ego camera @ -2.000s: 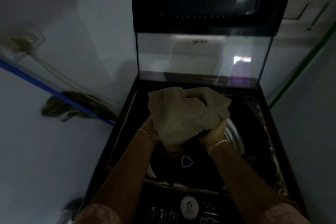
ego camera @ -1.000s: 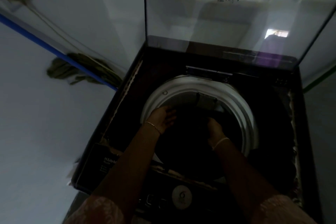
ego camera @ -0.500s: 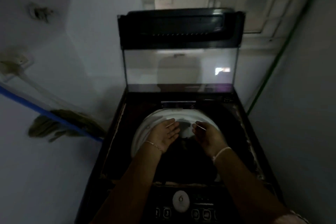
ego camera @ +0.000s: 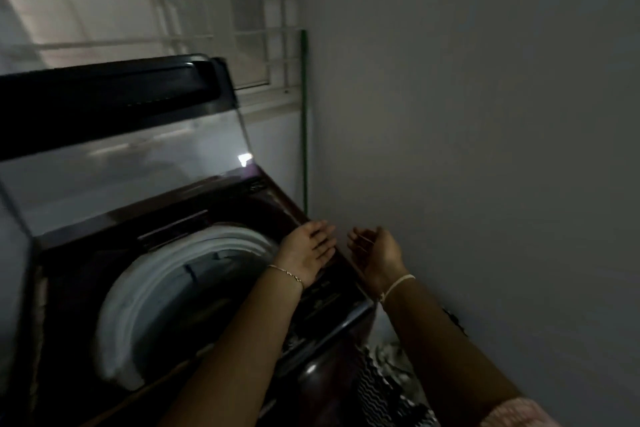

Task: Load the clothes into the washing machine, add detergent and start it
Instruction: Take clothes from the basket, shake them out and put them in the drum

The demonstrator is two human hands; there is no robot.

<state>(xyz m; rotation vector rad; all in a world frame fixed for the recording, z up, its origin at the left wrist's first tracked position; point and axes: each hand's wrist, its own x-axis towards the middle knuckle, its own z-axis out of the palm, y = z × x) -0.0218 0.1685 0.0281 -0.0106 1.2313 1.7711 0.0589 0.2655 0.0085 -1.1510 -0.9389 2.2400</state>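
Both hands empty, fingers loosely spread: left hand (ego camera: 308,250), right hand (ego camera: 375,250). Patterned clothes pile (ego camera: 384,388) at 6 o'clock, nearer the right.

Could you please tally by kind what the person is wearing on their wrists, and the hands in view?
Hands: 2 (left, right)
Chain bracelet: 1
White band: 1
Total: 4

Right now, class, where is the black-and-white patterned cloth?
In the head view, the black-and-white patterned cloth lies low on the right, between the washing machine and the grey wall, below the right hand.
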